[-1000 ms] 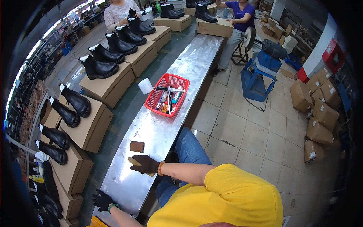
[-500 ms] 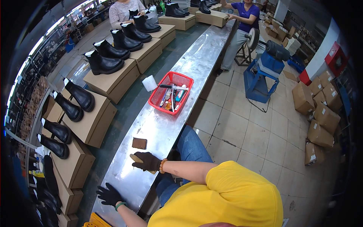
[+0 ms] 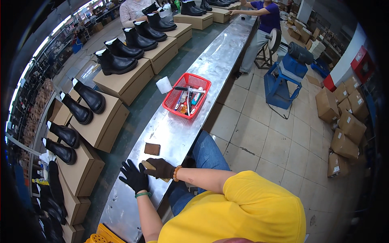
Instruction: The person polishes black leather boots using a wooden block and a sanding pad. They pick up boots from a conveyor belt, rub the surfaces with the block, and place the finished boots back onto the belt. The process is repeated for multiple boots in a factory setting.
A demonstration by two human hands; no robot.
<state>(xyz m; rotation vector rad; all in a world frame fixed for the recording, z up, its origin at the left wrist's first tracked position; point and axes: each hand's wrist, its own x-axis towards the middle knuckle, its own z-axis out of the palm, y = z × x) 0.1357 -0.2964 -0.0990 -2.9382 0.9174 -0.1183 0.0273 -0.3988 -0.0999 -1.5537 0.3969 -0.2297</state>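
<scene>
My left hand, in a black glove, is open over the metal bench top with its fingers spread. It holds nothing and lies just left of the other hand. My right hand, in a dark brown glove, is closed round a tan, block-like piece. Most of that piece is hidden by the glove, so its exact kind does not show. Just beyond the hands a flat brown square pad lies on the metal. Farther along stands a red plastic basket with tubes and small tools in it.
Black ankle boots stand on cardboard boxes along the left. A yellow plastic container sits at the bottom edge. Two people work at the far end. A blue machine stand and stacked cartons are on the right.
My left hand has moved right and away from me along the bench, up beside my right hand. My right hand keeps the tan piece. The view has shifted slightly.
</scene>
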